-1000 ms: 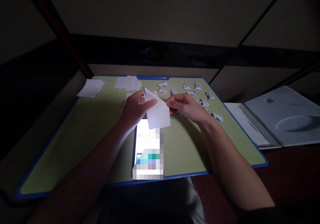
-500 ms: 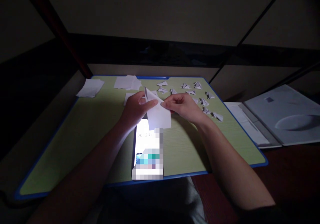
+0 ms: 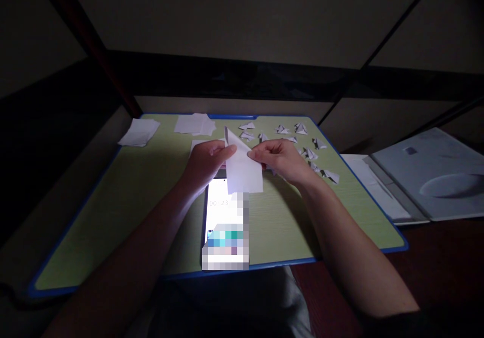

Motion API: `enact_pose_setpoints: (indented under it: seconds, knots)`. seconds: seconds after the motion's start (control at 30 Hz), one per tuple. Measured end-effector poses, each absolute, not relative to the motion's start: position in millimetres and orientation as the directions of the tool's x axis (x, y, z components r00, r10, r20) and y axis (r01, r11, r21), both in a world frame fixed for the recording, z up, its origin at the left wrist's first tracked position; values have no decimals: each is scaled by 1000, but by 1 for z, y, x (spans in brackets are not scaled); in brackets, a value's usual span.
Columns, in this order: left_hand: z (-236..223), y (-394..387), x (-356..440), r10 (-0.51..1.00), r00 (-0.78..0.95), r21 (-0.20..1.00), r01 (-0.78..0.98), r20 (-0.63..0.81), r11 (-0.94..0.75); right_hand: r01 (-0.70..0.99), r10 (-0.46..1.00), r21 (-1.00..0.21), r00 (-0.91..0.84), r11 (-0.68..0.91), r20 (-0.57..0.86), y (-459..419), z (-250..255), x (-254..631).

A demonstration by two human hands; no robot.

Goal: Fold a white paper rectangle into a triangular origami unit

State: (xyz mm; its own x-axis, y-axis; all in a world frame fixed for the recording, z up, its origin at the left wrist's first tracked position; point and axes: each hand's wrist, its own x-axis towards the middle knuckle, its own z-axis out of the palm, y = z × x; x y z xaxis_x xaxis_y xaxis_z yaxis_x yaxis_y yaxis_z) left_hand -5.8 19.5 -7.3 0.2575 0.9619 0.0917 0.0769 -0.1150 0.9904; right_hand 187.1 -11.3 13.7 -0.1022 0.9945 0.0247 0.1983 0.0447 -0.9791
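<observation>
A white sheet of paper (image 3: 244,174) is held up between my two hands, its top folded to a slanting edge with a point at the upper left. My left hand (image 3: 208,159) pinches its left side, thumb in front and fingers behind. On the right, my right hand (image 3: 280,157) grips the slanted edge between thumb and fingers. Below the paper lies a lit phone (image 3: 223,212) with digits on its screen, partly covered by the paper's lower edge. Several small folded paper pieces (image 3: 300,128) lie beyond my right hand.
The green table (image 3: 151,187) has a blue rim. Stacks of white paper lie at its far left corner (image 3: 138,132) and far edge (image 3: 194,124); another sheet is partly hidden behind my left hand. An opened white box (image 3: 434,177) stands right of the table.
The paper and both hands sit slightly further right in view, as does the whole scene. The paper looks a little more upright, and both hands keep their hold on it.
</observation>
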Motion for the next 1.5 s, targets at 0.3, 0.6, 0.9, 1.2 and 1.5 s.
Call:
enact_pose_setpoints:
  seconds: [0.3,0.6,0.9,1.2,1.5]
  knots:
    - [2,15,-5,957,273,984,122,93,-130,202,994,-979,-110,38,15,-10,13,190]
    - [0,16,-6,945,307,980,123,113,-157,206,988,-978,-156,13,-20,-11,16,192]
    - [3,11,-4,939,313,957,198,145,-213,163,984,-982,-161,99,72,-10,9,194]
    - [4,11,-3,922,320,899,304,216,-316,192,993,-976,-79,105,91,-12,12,189]
    - [5,11,-3,909,342,883,313,237,-348,234,990,-961,-38,144,139,-11,11,186]
